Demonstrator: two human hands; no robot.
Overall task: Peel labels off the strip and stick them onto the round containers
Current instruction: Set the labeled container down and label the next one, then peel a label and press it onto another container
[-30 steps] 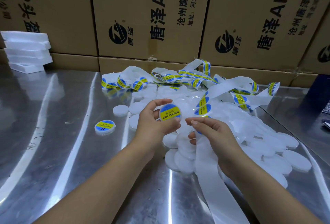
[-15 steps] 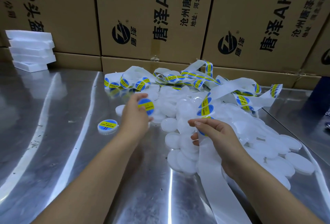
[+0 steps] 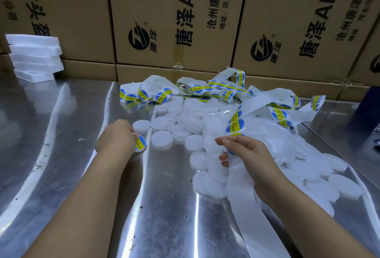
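My left hand (image 3: 118, 139) grips a white round container (image 3: 140, 145) with a blue and yellow label, held low at the steel table (image 3: 67, 155), left of the pile. A pile of unlabelled white round containers (image 3: 193, 124) spreads across the middle and right. My right hand (image 3: 248, 156) pinches the white label strip (image 3: 236, 123) just below a blue and yellow label. The strip's bare backing (image 3: 255, 222) trails down toward me. More of the strip with several labels lies tangled at the back (image 3: 207, 89).
Large printed cardboard boxes (image 3: 168, 21) wall off the back of the table. A stack of white foam slabs (image 3: 35, 58) sits at the far left. A dark blue object (image 3: 370, 105) stands at the right edge.
My left hand carried the labelled container away from the strip, leftward and down to the table, covering the labelled container that lay there. My right hand stayed holding the strip.
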